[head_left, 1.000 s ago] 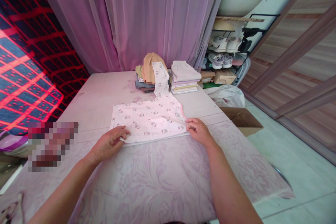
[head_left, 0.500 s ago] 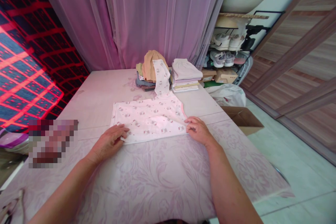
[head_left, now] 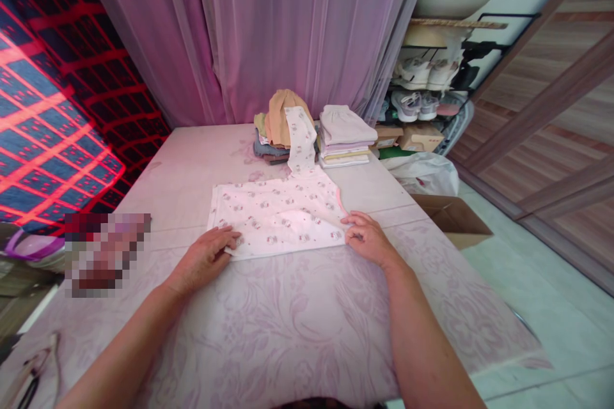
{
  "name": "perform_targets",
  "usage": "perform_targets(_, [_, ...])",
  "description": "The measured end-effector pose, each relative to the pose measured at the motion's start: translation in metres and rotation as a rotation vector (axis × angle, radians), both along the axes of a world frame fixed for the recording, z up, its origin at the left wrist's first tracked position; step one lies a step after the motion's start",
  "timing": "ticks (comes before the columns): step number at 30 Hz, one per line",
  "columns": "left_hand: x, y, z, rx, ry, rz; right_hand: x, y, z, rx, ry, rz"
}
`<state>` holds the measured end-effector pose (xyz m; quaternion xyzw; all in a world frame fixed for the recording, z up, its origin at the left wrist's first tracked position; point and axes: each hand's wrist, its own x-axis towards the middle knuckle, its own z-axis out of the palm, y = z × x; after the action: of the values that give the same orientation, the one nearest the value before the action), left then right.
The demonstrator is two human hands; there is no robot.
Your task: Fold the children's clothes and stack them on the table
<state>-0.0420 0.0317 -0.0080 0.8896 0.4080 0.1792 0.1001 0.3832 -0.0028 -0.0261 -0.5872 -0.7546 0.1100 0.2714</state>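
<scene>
A small white garment (head_left: 278,214) with a tiny pink print lies spread flat on the table (head_left: 288,319), which has a pale floral cloth. My left hand (head_left: 204,257) rests on its near left corner, fingers closed together over the hem. At the near right corner, the curled fingers of my right hand (head_left: 368,238) pinch the edge. A matching printed piece (head_left: 301,140) hangs from a pile down onto the garment's far edge.
At the table's far end are a loose pile of clothes (head_left: 275,124) and a neat folded stack (head_left: 346,137). A pink curtain (head_left: 288,25) hangs behind. To the right are a shoe rack (head_left: 426,89), a white bag (head_left: 425,172) and an open cardboard box (head_left: 453,220).
Both hands stay on the garment's near corners and have barely moved. The view has shifted a little to the left.
</scene>
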Motion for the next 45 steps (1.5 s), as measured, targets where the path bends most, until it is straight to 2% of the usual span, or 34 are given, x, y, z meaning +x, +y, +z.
perform_targets(8, [0.001, -0.004, 0.006, 0.003, 0.0, 0.008, 0.0, -0.001, 0.003, -0.017, 0.003, -0.013])
perform_targets(21, [0.0, -0.007, 0.0, -0.058, 0.066, 0.001, -0.002, 0.0, 0.003, -0.067, -0.013, -0.008])
perform_targets(24, [-0.002, -0.007, 0.004, -0.087, 0.071, 0.002, 0.001, -0.001, 0.002, -0.101, 0.01, -0.013])
perform_targets(28, [-0.007, -0.005, 0.016, -0.078, 0.021, 0.02, 0.004, -0.004, 0.009, -0.101, 0.162, -0.021])
perform_targets(31, [0.005, 0.0, 0.024, -0.056, -0.049, 0.05, -0.013, 0.0, 0.023, -0.012, 0.24, -0.067])
perform_targets(33, [0.025, 0.003, 0.024, -0.06, -0.049, 0.032, -0.037, 0.006, 0.032, 0.026, 0.189, -0.058])
perform_targets(37, [0.071, 0.005, 0.006, -0.047, 0.127, -0.033, -0.093, 0.018, 0.042, -0.025, -0.085, 0.085])
perform_targets(41, [0.092, 0.001, -0.016, 0.05, 0.241, 0.011, -0.122, 0.019, 0.033, -0.07, -0.271, 0.188])
perform_targets(45, [0.09, 0.0, -0.022, 0.092, 0.281, 0.031, -0.121, 0.014, 0.017, -0.116, -0.333, 0.2])
